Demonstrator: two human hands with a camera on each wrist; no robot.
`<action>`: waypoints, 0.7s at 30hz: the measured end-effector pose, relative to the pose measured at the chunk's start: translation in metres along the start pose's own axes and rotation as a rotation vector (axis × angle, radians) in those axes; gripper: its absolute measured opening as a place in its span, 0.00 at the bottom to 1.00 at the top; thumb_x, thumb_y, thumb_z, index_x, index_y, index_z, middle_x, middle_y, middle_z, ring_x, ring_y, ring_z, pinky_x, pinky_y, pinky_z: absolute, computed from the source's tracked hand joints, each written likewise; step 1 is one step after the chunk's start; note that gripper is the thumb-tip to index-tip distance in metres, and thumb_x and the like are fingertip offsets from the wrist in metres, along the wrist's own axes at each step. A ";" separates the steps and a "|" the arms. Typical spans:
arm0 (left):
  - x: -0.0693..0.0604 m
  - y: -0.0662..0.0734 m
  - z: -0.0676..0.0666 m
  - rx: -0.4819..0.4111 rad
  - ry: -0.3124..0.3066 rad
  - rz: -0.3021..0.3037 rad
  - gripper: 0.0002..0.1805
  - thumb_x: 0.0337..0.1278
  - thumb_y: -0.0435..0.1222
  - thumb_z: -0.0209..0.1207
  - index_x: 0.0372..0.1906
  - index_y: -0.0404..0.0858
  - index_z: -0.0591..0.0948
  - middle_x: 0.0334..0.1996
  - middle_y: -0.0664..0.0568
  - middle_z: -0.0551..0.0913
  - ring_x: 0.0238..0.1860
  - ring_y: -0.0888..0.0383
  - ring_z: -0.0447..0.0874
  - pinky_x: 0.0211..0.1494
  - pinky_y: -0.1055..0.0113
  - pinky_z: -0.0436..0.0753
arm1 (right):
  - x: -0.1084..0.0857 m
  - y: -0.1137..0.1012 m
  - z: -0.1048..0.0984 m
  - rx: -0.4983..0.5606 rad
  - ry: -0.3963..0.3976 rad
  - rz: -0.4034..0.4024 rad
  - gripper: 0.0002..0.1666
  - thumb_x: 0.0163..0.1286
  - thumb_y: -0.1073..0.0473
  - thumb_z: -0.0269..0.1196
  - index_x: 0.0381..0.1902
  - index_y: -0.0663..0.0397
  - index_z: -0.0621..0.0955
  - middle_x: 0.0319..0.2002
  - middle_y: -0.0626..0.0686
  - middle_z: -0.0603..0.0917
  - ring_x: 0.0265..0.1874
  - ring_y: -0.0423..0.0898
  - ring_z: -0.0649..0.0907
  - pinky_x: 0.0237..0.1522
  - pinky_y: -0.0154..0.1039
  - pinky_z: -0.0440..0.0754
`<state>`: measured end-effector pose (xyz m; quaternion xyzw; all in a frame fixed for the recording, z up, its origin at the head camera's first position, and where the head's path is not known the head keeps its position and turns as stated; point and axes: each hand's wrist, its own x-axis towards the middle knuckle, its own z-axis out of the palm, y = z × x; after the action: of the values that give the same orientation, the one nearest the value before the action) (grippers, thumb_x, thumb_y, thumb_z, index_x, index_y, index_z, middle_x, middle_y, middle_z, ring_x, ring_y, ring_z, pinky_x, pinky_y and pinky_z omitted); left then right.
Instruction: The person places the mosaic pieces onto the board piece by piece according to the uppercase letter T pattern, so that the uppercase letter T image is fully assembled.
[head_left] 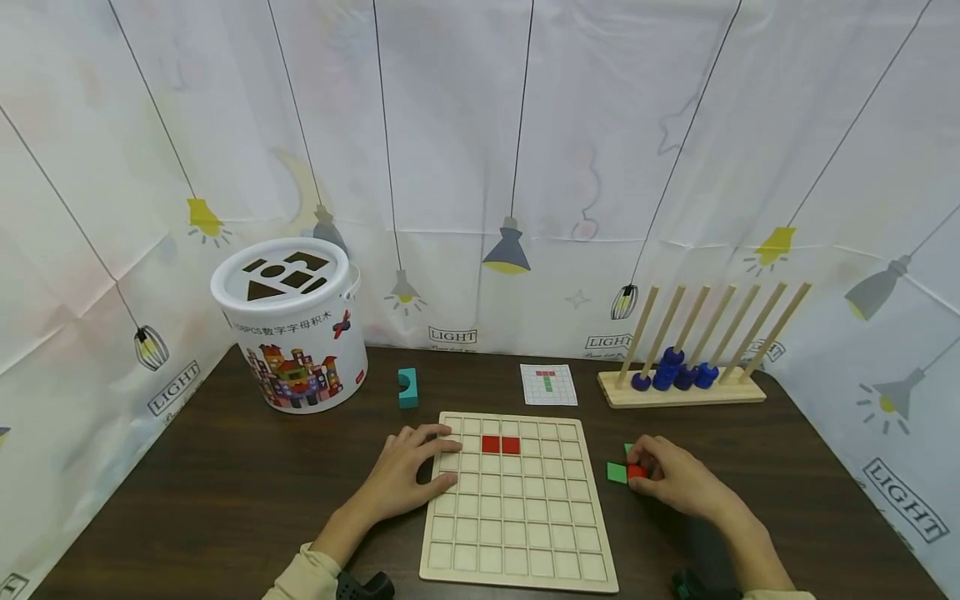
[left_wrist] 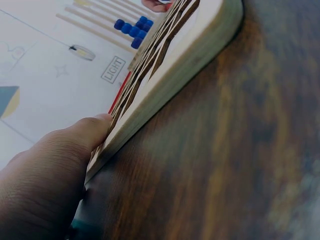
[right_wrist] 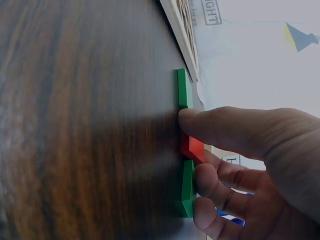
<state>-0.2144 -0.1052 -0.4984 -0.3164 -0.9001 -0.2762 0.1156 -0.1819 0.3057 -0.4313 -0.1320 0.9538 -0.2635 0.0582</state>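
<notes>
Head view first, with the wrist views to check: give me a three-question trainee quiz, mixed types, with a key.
1. True or false: the left hand touches the right edge of the wooden grid board.
2. How many red tiles are visible in the grid?
3. Between the thumb and fingertips of the right hand is a tile coloured: A green, B blue, C red.

Key: 1 false, left edge; 2 two; 3 C.

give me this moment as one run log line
left hand: touches left edge of grid board | right hand: pinches red tile beside green tiles | on board: two adjacent red tiles
</notes>
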 end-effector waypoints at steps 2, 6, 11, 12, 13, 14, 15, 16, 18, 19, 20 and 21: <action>0.000 0.000 0.001 0.003 0.001 0.001 0.23 0.56 0.55 0.59 0.57 0.58 0.78 0.62 0.57 0.72 0.50 0.57 0.69 0.46 0.59 0.63 | 0.001 0.000 0.000 0.010 -0.001 0.002 0.16 0.58 0.57 0.69 0.41 0.54 0.75 0.34 0.50 0.77 0.26 0.37 0.72 0.26 0.33 0.70; 0.000 0.001 0.001 0.007 -0.004 -0.003 0.23 0.56 0.56 0.59 0.57 0.58 0.78 0.62 0.57 0.72 0.50 0.57 0.70 0.46 0.60 0.63 | 0.001 0.002 0.000 0.033 -0.011 0.004 0.16 0.58 0.58 0.68 0.41 0.54 0.74 0.30 0.49 0.76 0.23 0.37 0.71 0.24 0.33 0.69; -0.001 0.001 0.000 0.004 -0.019 -0.013 0.23 0.55 0.56 0.60 0.57 0.58 0.77 0.62 0.57 0.72 0.50 0.57 0.69 0.46 0.59 0.63 | 0.002 0.005 -0.002 0.061 -0.033 -0.027 0.15 0.60 0.62 0.65 0.42 0.55 0.74 0.30 0.49 0.77 0.25 0.37 0.72 0.25 0.33 0.71; -0.002 0.000 0.000 0.004 -0.020 -0.013 0.24 0.55 0.56 0.60 0.57 0.59 0.77 0.62 0.57 0.72 0.50 0.57 0.69 0.46 0.58 0.63 | 0.002 0.006 -0.002 0.068 -0.037 -0.034 0.14 0.60 0.63 0.64 0.43 0.56 0.73 0.31 0.49 0.77 0.26 0.37 0.73 0.26 0.33 0.72; -0.002 0.000 0.000 0.005 -0.020 -0.012 0.24 0.55 0.56 0.60 0.58 0.59 0.76 0.63 0.57 0.72 0.50 0.57 0.69 0.47 0.58 0.63 | 0.002 0.006 -0.003 0.073 -0.038 -0.039 0.14 0.61 0.64 0.63 0.43 0.56 0.73 0.31 0.49 0.77 0.26 0.37 0.73 0.27 0.32 0.72; -0.002 0.000 0.000 0.005 -0.019 -0.011 0.24 0.55 0.56 0.60 0.58 0.59 0.76 0.63 0.57 0.71 0.50 0.57 0.69 0.47 0.58 0.63 | 0.002 0.006 -0.003 0.078 -0.038 -0.044 0.13 0.61 0.64 0.63 0.43 0.56 0.73 0.32 0.50 0.77 0.27 0.37 0.73 0.27 0.32 0.72; -0.001 0.000 0.000 0.006 -0.018 -0.010 0.24 0.55 0.56 0.60 0.58 0.59 0.76 0.63 0.56 0.71 0.50 0.57 0.69 0.47 0.58 0.63 | 0.002 0.006 -0.004 0.085 -0.037 -0.046 0.13 0.61 0.64 0.62 0.43 0.56 0.73 0.32 0.50 0.77 0.27 0.37 0.73 0.28 0.32 0.72; -0.001 0.000 0.000 0.006 -0.016 -0.009 0.24 0.55 0.56 0.60 0.58 0.59 0.76 0.63 0.56 0.71 0.50 0.57 0.69 0.47 0.58 0.63 | 0.002 0.006 -0.004 0.090 -0.034 -0.049 0.13 0.61 0.65 0.61 0.43 0.56 0.73 0.32 0.50 0.77 0.27 0.37 0.73 0.28 0.32 0.72; -0.001 0.000 0.000 0.003 -0.013 -0.006 0.24 0.55 0.56 0.60 0.58 0.59 0.76 0.63 0.56 0.72 0.50 0.57 0.69 0.47 0.57 0.63 | 0.002 0.005 -0.005 0.093 -0.016 -0.049 0.12 0.62 0.65 0.61 0.43 0.56 0.74 0.31 0.50 0.77 0.27 0.36 0.73 0.28 0.32 0.71; 0.000 0.000 0.000 0.003 -0.011 -0.006 0.24 0.55 0.56 0.59 0.58 0.59 0.76 0.63 0.56 0.72 0.50 0.57 0.69 0.47 0.57 0.63 | 0.002 0.004 -0.005 0.091 -0.001 -0.047 0.12 0.62 0.65 0.61 0.43 0.56 0.74 0.31 0.49 0.77 0.26 0.36 0.72 0.28 0.32 0.71; 0.000 0.000 0.000 0.002 -0.011 -0.007 0.24 0.55 0.56 0.59 0.58 0.59 0.77 0.63 0.56 0.72 0.50 0.57 0.69 0.47 0.57 0.63 | 0.002 0.003 -0.005 0.090 0.017 -0.045 0.11 0.62 0.65 0.61 0.43 0.56 0.74 0.30 0.49 0.77 0.26 0.36 0.72 0.27 0.32 0.71; 0.000 0.000 0.000 0.000 -0.012 -0.007 0.24 0.55 0.56 0.59 0.58 0.59 0.77 0.63 0.56 0.72 0.50 0.57 0.69 0.47 0.57 0.63 | 0.002 0.002 -0.006 0.089 0.037 -0.042 0.11 0.63 0.65 0.61 0.43 0.56 0.74 0.29 0.49 0.76 0.25 0.36 0.72 0.27 0.32 0.71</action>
<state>-0.2143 -0.1048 -0.4984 -0.3148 -0.9020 -0.2746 0.1091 -0.1850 0.3099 -0.4276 -0.1443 0.9391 -0.3090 0.0411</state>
